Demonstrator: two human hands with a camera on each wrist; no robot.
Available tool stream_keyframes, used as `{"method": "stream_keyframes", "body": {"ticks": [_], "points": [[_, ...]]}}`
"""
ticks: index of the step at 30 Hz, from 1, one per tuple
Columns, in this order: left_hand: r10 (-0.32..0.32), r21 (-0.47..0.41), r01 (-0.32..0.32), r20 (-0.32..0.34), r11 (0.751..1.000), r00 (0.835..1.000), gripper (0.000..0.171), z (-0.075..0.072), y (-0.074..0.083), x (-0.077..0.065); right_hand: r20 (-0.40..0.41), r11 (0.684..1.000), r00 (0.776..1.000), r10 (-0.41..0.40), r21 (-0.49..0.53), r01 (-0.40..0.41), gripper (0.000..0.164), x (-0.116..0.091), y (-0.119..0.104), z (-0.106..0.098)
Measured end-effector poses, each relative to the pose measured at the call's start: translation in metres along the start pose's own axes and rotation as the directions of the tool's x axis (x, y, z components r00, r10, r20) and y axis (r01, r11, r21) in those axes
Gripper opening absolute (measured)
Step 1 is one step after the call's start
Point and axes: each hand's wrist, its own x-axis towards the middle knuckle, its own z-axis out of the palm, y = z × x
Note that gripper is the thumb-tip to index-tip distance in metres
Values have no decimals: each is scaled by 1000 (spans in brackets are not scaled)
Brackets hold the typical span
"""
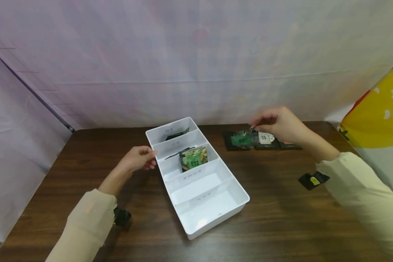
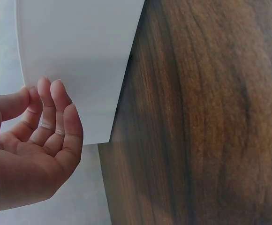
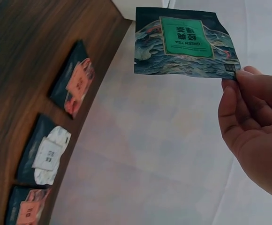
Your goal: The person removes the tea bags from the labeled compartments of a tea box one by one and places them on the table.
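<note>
A green tea sachet [image 3: 185, 44], dark with a green label, is pinched at one corner between the thumb and fingers of my right hand [image 1: 280, 125]. In the head view that hand is over the row of sachets behind and right of the box. My left hand [image 1: 139, 159] pinches the left rim of a white divided box [image 1: 196, 230] between thumb and index finger, its other fingers loosely curled beside the wall [image 2: 79, 42]. Inside the box, a sachet with a green label [image 1: 194, 159] leans in the middle, and dark sachets [image 1: 178, 134] are in the far compartment.
On the table [image 1: 275, 218] lie a sachet with a white label [image 3: 47, 157], one with an orange label [image 3: 76, 84] and another with a reddish label [image 3: 28, 208]. A pale curtain [image 1: 196, 65] hangs behind the table edge. Yellow printed cloth [image 1: 376, 109] hangs at right.
</note>
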Motion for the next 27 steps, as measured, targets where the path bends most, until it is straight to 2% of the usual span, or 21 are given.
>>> {"method": "stream_keyframes", "body": {"ticks": [5,10,14,20,23,27], "points": [[-7,0,7,0,1000,1000,19,0,0,0,43,999,998,41,-37,-39,15,-6,7,0],[-4,-7,4,4,1000,1000,18,0,0,0,98,998,995,34,-54,-29,14,-12,17,1],[-1,-10,1,6,1000,1000,18,0,2,-2,129,999,991,37,-29,-34,13,-16,25,3],[7,-30,-6,6,1000,1000,19,-1,0,-1,150,998,987,50,-52,-43,12,-19,33,3],[38,-61,-36,27,997,999,21,-4,-5,2,167,997,983,72,-39,-66,11,-19,38,3],[34,-59,-32,27,998,999,21,-4,-4,2,185,995,978,101,-22,-99,12,-19,47,6]]}}
